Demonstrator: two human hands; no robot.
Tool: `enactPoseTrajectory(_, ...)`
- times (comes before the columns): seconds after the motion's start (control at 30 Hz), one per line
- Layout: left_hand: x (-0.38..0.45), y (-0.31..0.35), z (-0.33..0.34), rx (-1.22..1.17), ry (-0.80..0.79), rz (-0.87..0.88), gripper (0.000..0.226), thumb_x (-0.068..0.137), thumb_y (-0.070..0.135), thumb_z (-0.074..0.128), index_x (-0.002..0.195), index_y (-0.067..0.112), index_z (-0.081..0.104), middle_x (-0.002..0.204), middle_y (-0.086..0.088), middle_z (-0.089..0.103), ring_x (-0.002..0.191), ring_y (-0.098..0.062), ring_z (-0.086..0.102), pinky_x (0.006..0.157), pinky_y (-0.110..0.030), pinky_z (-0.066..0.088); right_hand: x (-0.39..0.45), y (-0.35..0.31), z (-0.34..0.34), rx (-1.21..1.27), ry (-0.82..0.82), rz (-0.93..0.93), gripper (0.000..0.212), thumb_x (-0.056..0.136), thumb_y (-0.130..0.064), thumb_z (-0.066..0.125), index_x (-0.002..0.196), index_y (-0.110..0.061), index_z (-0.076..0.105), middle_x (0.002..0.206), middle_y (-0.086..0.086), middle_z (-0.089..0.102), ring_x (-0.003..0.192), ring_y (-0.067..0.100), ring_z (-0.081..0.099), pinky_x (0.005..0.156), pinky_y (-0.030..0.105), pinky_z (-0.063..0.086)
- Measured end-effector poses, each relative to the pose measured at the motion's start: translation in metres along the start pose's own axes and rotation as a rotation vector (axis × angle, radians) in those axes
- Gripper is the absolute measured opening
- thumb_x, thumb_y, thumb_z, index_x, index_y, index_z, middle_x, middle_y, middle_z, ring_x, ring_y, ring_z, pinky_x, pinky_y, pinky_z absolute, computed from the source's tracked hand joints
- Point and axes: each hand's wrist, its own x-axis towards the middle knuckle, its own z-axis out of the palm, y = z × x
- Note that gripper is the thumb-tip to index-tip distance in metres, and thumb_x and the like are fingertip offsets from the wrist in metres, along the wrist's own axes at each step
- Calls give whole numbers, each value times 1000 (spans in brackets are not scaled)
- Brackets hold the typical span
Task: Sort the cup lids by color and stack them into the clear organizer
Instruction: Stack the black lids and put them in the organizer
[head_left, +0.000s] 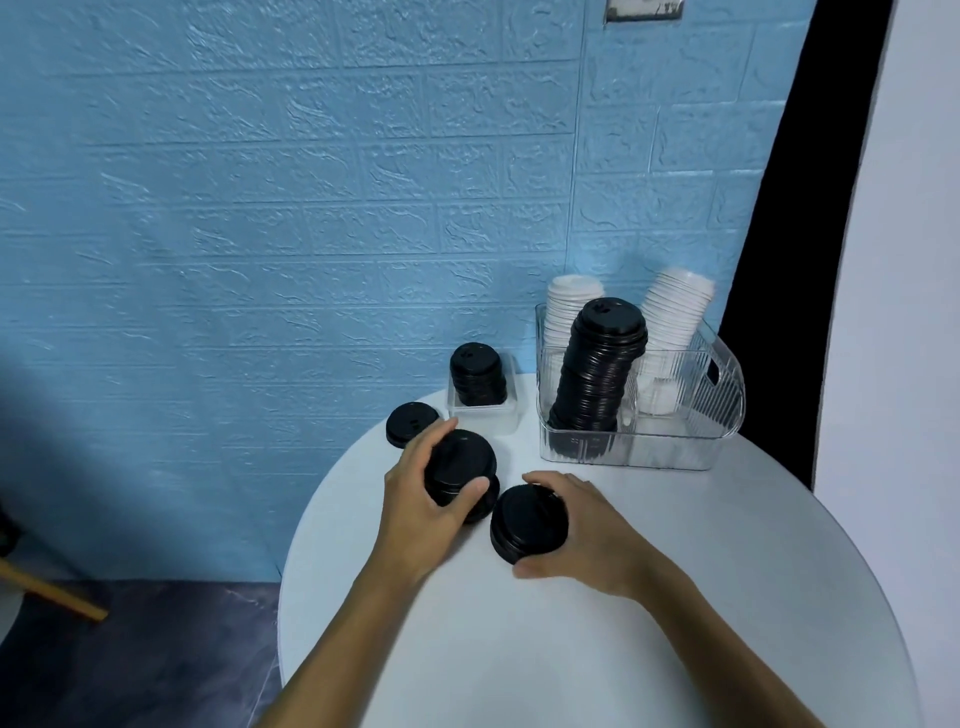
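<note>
2 small black-lid stacks in hand, organizer off to the back right

Right hand (587, 525) curls round a short black lid stack (527, 522) mid-table; left hand (421, 488) grips another (460, 470) just beside it. Clear organizer (675, 447) stands near the table's far right edge, nearer the right hand; no writing readable

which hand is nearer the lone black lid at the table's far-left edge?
Left. The left hand, gripping a small lid stack, sits just beside the lone black lid; the right hand is farther right, holding another stack.

Lid stacks (597, 374) were black and white (675, 317); organizer (691, 415) clear, ribbed; table (623, 623) white; wall (260, 208) blue brick-patterned.
</note>
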Motion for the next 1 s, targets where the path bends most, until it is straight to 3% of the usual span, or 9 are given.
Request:
enactPoseTrajectory(0.13,-3,8,3,-6,28,-51,72,67,53,81,134,48,54,126,17,67,120,-4,60,109,-40,46,3,2,3,92,70,8,92,50,-44,95,129,-37,48,125,-19,49,116,2,51,101,24,46)
enactPoseTrajectory(0.27,-14,26,19,39,-46,51,74,63,52,87,130,43,58,125,22,63,120,-3,57,109,-36,44,5,3,7,176,82,-2,97,45,-44,95,128,-37,47,122,-19,61,114,3,59,102,35,51)
enactPoseTrajectory(0.4,-17,23,31,188,-202,135,73,63,59,85,129,40,59,123,34,52,120,16,44,110,-30,35,8,7,9,159,64,-18,111,41,-52,96,132,-44,33,117,-23,64,116,6,60,107,41,46)
enactPoseTrajectory(0.53,-16,11,29,329,-242,142,64,65,73,72,123,47,61,123,38,49,126,11,40,111,-26,16,6,8,6,157,28,-38,119,44,-52,97,139,-49,25,132,-25,54,125,6,52,113,39,41)
enactPoseTrajectory(0.6,-17,8,27,388,-225,151,65,65,78,67,122,50,60,128,35,51,133,4,34,108,-24,11,5,6,6,124,58,-95,110,47,-55,95,137,-52,33,136,-26,50,125,4,50,112,39,42)
enactPoseTrajectory(0.73,-17,11,22,407,-199,176,56,74,77,59,124,52,58,140,30,44,139,-4,24,111,-36,15,6,6,8,102,108,-140,82,57,-51,92,127,-52,51,124,-27,59,120,1,53,106,37,46)
enactPoseTrajectory(0.87,-6,8,2,417,114,-68,53,75,64,61,127,51,55,147,19,41,139,-13,30,112,-41,20,6,9,7,79,95,-144,88,56,-53,91,131,-55,45,128,-34,52,125,-3,46,114,32,37)
enactPoseTrajectory(0.93,-1,0,-5,430,21,-270,59,78,58,68,134,54,48,155,12,35,145,-20,27,117,-45,16,5,7,10,51,89,-126,91,62,-62,86,139,-53,40,129,-39,44,127,-4,39,114,27,29)
enactPoseTrajectory(1.0,1,-8,-7,406,-102,-347,62,80,53,70,136,55,46,157,7,35,144,-23,32,118,-43,17,6,4,14,66,115,-112,86,67,-67,79,142,-50,42,131,-36,46,129,-4,40,115,26,31)
